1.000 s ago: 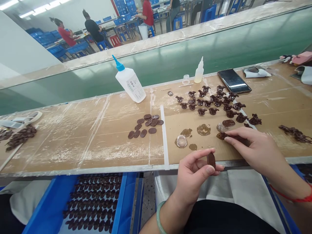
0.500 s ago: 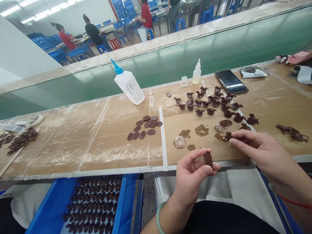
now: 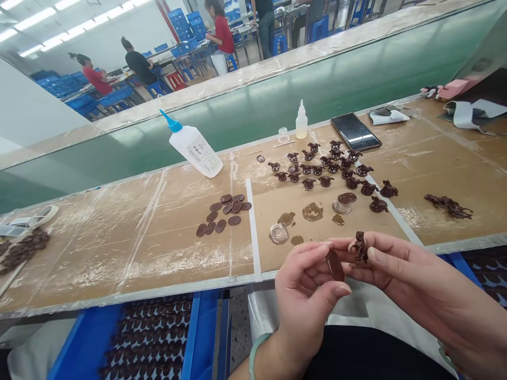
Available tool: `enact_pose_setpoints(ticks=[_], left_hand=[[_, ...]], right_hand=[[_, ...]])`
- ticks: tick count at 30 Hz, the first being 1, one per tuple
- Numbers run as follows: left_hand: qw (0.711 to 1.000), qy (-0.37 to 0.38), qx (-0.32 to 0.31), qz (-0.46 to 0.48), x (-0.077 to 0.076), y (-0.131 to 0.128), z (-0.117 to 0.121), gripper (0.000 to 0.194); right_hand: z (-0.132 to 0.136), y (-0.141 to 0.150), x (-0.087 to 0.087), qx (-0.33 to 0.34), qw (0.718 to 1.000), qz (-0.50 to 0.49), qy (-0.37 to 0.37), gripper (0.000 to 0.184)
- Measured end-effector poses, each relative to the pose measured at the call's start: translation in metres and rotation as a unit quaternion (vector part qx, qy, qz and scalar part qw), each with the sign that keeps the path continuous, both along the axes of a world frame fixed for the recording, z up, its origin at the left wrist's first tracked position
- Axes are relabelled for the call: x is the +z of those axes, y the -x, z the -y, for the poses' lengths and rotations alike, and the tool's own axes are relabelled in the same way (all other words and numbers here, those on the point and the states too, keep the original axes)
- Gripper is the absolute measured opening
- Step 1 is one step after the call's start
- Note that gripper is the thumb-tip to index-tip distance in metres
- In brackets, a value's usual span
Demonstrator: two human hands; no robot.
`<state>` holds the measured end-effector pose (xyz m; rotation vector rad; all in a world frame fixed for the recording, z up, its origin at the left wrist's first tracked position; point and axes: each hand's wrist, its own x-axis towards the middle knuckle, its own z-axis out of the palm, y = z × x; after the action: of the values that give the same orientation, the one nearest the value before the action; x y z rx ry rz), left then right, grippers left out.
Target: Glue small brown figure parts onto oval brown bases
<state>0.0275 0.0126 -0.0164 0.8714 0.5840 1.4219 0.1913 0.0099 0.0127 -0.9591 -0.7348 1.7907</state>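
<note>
Between the fingers and thumb of my left hand (image 3: 304, 295) is a dark brown oval base (image 3: 335, 265), tilted on edge. My right hand (image 3: 407, 279) pinches a small brown horse figurine (image 3: 359, 248) close beside that base; whether the two touch I cannot tell. Beyond my hands, another oval disc (image 3: 347, 198) rests on a clear round dish (image 3: 341, 207). A second clear dish (image 3: 279, 234) sits to the left among wet-looking brown patches. Several horse figurines on bases (image 3: 333, 168) stand in a group farther back.
Loose oval bases (image 3: 224, 211) lie left of a white tape strip (image 3: 253, 232). A large white bottle (image 3: 197, 150), a small dropper bottle (image 3: 301, 121) and a phone (image 3: 355, 132) line the back. Unmounted figurines (image 3: 447, 206) lie at right. Below the edge is a blue tray (image 3: 200, 327).
My right hand has brought the horse figurine from beside the clear dish towards me, up against my left hand. The base in my left hand has tilted. The camera view has shifted.
</note>
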Motion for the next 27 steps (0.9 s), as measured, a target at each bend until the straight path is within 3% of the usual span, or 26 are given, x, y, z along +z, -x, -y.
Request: enact_pose_setpoints(ticks=[5,11,19,27], left_hand=[[1.000,-0.012,-0.003,-0.023,-0.001,0.000,0.002,0.044],[0.998,-0.016,0.016,-0.066,0.000,0.001,0.005,0.044],[0.997,-0.008,0.036,-0.071,0.001,-0.001,0.006,0.041],[0.996,0.003,0.048,-0.071,0.003,-0.003,0.003,0.040]], right_hand=[[0.002,-0.002,0.003,0.003,0.996,0.085,-0.029,0.023],[0.008,-0.006,0.000,0.013,0.984,0.161,-0.081,0.016],[0.006,-0.003,0.010,-0.010,0.975,0.197,-0.103,0.019],[0.006,-0.002,0.009,-0.028,0.963,0.233,-0.130,0.020]])
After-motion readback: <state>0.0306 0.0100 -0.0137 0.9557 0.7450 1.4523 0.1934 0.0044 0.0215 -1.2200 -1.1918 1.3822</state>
